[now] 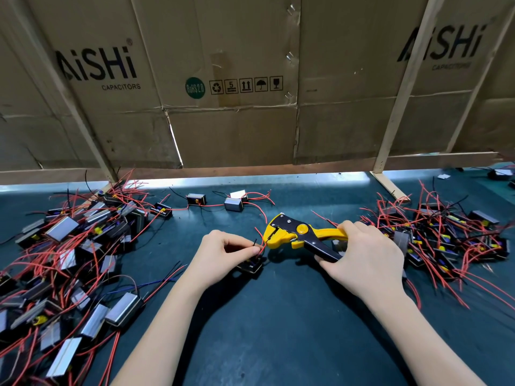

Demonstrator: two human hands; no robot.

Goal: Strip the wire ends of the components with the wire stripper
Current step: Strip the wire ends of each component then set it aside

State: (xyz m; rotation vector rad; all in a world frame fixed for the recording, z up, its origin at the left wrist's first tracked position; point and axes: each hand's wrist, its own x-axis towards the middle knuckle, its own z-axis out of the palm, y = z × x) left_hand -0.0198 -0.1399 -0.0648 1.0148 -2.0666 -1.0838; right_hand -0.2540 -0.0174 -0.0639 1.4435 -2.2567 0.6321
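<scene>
A yellow and black wire stripper (295,232) lies level above the dark green mat, jaws pointing left. My right hand (362,254) grips its two handles. My left hand (223,252) pinches a red wire (263,242) between thumb and forefinger, and the wire's end sits in the stripper's jaws. A short black wire sticks up beside my fingertips. The small black component (252,265) that the wires belong to rests on the mat just under my left fingers, partly hidden by them.
A large heap of components with red and black wires (72,260) fills the left side. A second heap (446,235) lies at the right. A few loose components (234,204) sit at the back. Cardboard sheets (237,79) on a wooden frame wall off the rear.
</scene>
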